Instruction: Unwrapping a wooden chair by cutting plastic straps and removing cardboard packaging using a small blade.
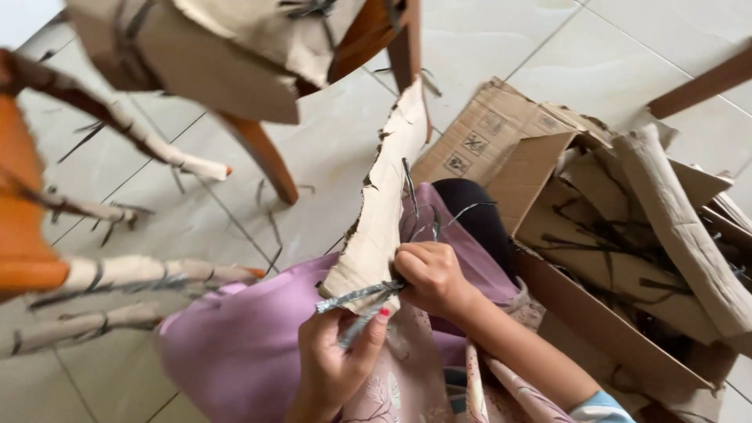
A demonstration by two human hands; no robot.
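Note:
A long torn strip of brown cardboard [384, 204] stands upright over my lap, which is covered in lilac cloth [243, 337]. My left hand [333, 364] grips the strip's lower end from below, thumb up, with a twisted silver-grey foil strip [352, 296] pinched against it. My right hand [431, 276] is closed on the strip's right edge, holding the other end of the foil strip. Thin dark strands hang along the cardboard's edge.
An open cardboard box [580, 313] full of torn cardboard rolls and dark strands lies at my right. Paper-wrapped branch shapes [133, 274] jut in from the left beside an orange piece [23, 235]. A wooden chair leg [262, 157] stands on the white tiled floor ahead.

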